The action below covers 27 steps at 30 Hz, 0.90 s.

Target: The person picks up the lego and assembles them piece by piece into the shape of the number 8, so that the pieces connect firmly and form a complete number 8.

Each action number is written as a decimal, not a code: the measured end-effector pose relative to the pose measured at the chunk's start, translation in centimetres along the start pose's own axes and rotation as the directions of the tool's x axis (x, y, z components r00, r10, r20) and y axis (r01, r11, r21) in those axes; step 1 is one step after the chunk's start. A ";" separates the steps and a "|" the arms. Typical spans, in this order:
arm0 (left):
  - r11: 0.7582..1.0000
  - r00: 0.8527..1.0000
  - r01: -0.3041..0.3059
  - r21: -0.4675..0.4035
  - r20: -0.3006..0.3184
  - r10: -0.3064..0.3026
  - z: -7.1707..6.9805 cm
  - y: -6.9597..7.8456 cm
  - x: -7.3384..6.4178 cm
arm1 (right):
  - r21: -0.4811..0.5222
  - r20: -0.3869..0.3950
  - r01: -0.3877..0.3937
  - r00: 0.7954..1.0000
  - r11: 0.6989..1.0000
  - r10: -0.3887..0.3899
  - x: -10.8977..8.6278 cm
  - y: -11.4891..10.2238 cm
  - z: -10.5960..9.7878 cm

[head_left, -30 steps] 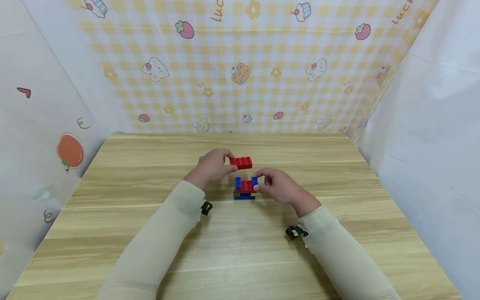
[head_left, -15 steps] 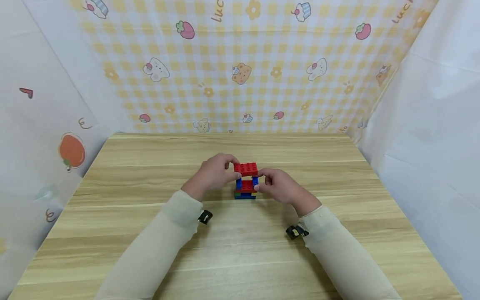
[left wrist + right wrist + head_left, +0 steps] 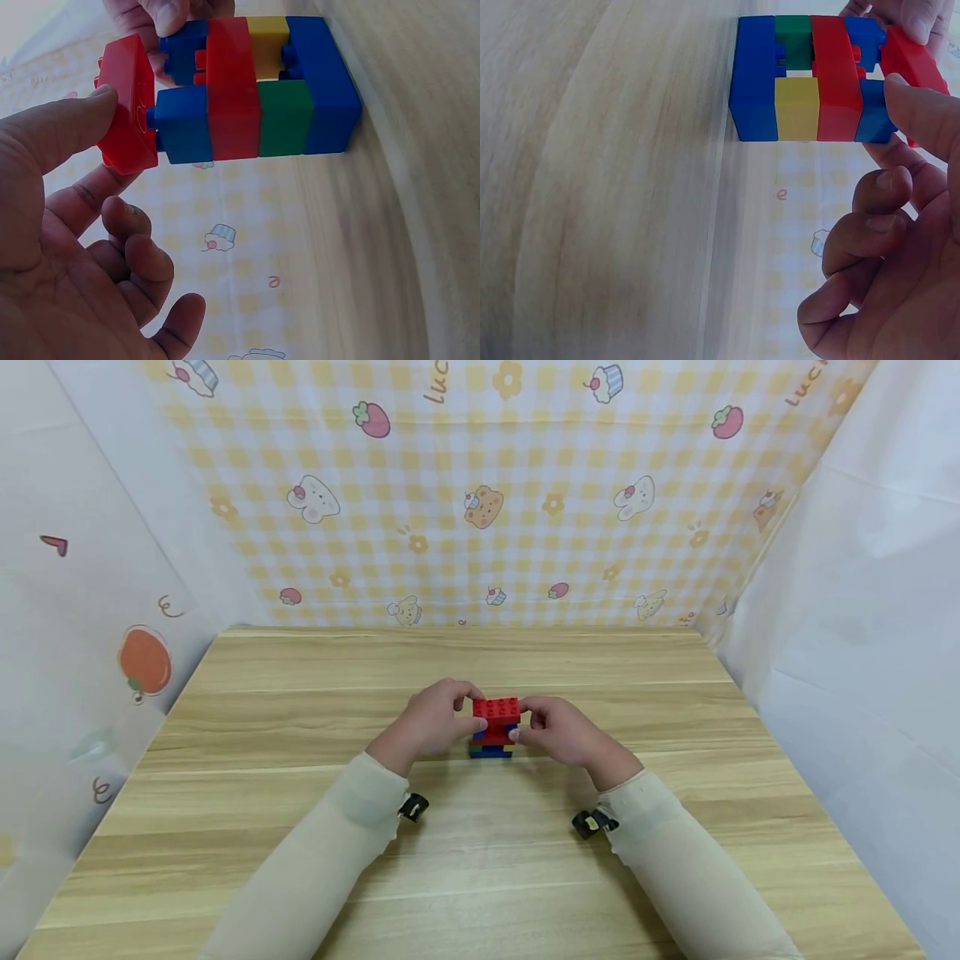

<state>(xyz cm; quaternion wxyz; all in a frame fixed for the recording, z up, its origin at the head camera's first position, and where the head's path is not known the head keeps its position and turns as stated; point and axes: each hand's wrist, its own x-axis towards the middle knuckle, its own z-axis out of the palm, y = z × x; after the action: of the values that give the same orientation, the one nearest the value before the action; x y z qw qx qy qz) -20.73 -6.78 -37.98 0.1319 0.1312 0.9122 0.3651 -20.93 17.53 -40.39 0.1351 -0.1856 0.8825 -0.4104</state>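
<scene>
A stack of toy building bricks stands on the table between both hands. My left hand [image 3: 431, 718] pinches a red brick [image 3: 129, 112] over the top; it looks slightly tilted, and studs of the small blue brick [image 3: 184, 124] below still show in a narrow gap. My right hand [image 3: 558, 735] pinches the other small blue brick [image 3: 875, 109] on the stack's right side, thumb against its front. Beneath these lie another red brick [image 3: 234, 112], a green brick [image 3: 285, 118] and a yellow brick [image 3: 796, 110] side by side, and a long blue brick [image 3: 754, 90] at the bottom.
The wooden table [image 3: 480, 852] spreads around the stack. A checked, patterned cloth [image 3: 480, 452] hangs behind it, with white cloth at the left and right sides. A small black device [image 3: 414, 807] sits at the left wrist, and another black device [image 3: 592, 823] at the right.
My left hand has brought the red brick from behind and above the stack, rightward and down onto its top. The right hand has stayed at the small blue brick.
</scene>
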 end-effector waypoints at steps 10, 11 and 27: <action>1.000 1.000 -0.016 -0.023 -0.012 0.016 0.4 -0.4 -0.2 | 0.005 0.006 -0.006 1.000 1.000 0.006 0.1 0.1 -0.1; 1.000 1.000 -0.019 -0.023 -0.013 0.019 0.5 -0.5 -0.2 | 0.005 0.005 -0.011 1.000 1.000 0.011 0.1 0.1 -0.2; 1.000 0.999 -0.023 0.020 -0.031 0.023 0.8 -0.5 -0.3 | -0.012 0.013 -0.002 1.000 1.000 0.003 -0.3 -0.1 -0.4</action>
<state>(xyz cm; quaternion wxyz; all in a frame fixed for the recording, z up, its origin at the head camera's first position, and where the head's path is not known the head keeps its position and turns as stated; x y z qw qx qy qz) -20.24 -6.72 -38.78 0.1122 0.1372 0.9160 0.3598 -20.78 17.87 -40.04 0.1400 -0.1879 0.8843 -0.4038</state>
